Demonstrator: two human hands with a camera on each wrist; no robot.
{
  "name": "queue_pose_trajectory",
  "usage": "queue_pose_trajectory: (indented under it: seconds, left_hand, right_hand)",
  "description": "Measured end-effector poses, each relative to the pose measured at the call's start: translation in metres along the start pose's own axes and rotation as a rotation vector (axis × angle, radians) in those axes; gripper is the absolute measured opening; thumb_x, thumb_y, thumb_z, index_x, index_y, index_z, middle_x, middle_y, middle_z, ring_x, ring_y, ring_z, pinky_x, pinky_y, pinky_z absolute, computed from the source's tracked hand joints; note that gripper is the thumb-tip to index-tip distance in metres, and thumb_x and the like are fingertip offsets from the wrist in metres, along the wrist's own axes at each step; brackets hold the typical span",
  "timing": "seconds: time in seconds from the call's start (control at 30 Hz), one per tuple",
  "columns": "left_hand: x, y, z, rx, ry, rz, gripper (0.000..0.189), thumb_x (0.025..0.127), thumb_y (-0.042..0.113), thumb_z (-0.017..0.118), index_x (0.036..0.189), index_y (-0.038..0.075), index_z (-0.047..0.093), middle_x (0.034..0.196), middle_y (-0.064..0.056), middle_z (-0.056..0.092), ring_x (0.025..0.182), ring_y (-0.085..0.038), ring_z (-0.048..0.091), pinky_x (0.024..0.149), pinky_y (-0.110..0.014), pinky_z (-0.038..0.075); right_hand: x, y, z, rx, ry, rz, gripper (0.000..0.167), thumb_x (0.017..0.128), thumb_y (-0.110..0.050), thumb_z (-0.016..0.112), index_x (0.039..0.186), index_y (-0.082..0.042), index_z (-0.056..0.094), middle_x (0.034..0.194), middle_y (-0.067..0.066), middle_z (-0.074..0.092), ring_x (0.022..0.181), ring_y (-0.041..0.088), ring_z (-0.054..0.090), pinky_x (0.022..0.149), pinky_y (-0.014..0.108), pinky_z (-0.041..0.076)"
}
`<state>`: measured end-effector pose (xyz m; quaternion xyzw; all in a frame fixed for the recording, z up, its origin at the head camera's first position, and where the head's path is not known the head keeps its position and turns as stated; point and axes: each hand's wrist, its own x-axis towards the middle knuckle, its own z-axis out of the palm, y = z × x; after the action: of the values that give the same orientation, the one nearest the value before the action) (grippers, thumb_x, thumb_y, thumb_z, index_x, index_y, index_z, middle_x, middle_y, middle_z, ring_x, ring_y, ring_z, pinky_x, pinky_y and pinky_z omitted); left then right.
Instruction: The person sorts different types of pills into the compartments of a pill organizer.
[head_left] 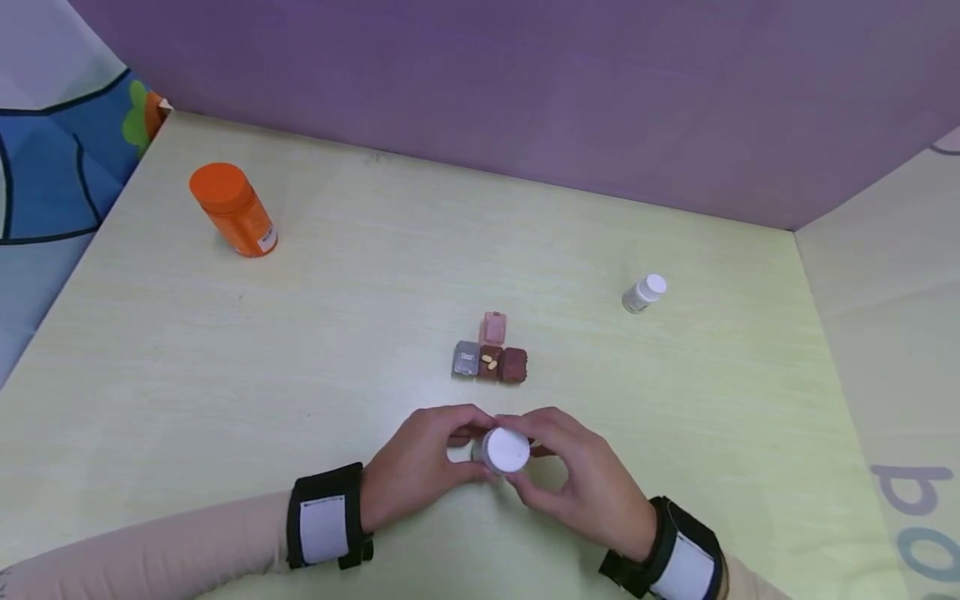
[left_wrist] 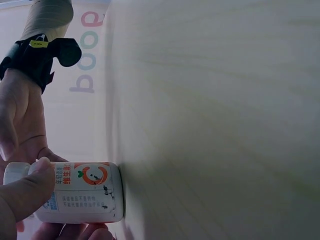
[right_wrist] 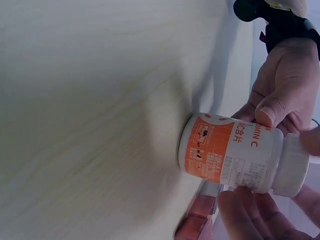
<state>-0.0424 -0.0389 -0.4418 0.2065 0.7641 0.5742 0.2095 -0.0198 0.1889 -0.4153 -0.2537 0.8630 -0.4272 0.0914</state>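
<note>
A white vitamin C bottle (right_wrist: pixel 220 150) with an orange-and-white label stands upright on the table, close to the near side. My left hand (head_left: pixel 423 458) grips its body, thumb on the near side and fingers round the far side. From the right, my right hand (head_left: pixel 581 467) pinches the white cap (head_left: pixel 507 451) between thumb and fingers. The cap sits on the bottle's neck. In the left wrist view, the left thumb (left_wrist: pixel 32 187) lies across the label just below the cap.
Beyond the hands lies a cluster of small blocks: pink (head_left: pixel 493 327), grey (head_left: pixel 466 359), brown with pale bits (head_left: pixel 490 362) and dark brown (head_left: pixel 513 365). An orange bottle (head_left: pixel 236 212) stands far left, a small white bottle (head_left: pixel 643 293) right. A purple panel (head_left: pixel 487 83) borders the back.
</note>
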Motion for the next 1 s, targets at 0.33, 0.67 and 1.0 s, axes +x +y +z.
queue_pose_trajectory:
  seconds: [0.33,0.67,1.0]
  left_hand:
    - [0.001,0.0,0.0,-0.008,0.002,0.004,0.04,0.083,0.001,0.085,0.12,0.005,0.07,0.119,-0.005,0.072,0.114,-0.023,0.067,0.098,-0.034,0.054]
    - [0.0,-0.001,0.001,-0.018,0.003,0.003,0.039,0.083,0.003,0.086,0.119,0.007,0.071,0.117,-0.003,0.072,0.113,-0.021,0.068,0.098,-0.034,0.054]
    - [0.002,-0.001,0.0,-0.019,-0.006,-0.003,0.039,0.083,0.003,0.085,0.119,0.006,0.07,0.118,-0.005,0.072,0.113,-0.022,0.068,0.097,-0.034,0.055]
  right_hand:
    - [0.002,-0.004,-0.003,-0.028,-0.025,0.067,0.065,0.081,-0.009,0.09,0.139,-0.008,0.059,0.118,-0.001,0.067,0.106,0.015,0.065,0.082,0.034,0.061]
    - [0.005,-0.01,-0.005,-0.05,-0.031,0.093,0.053,0.082,-0.016,0.09,0.127,-0.009,0.062,0.114,-0.002,0.068,0.102,0.014,0.066,0.08,0.029,0.06]
    - [0.008,-0.016,-0.012,-0.042,-0.084,0.092,0.046,0.084,-0.007,0.086,0.126,-0.012,0.067,0.118,-0.004,0.068,0.104,0.013,0.064,0.078,0.027,0.06]
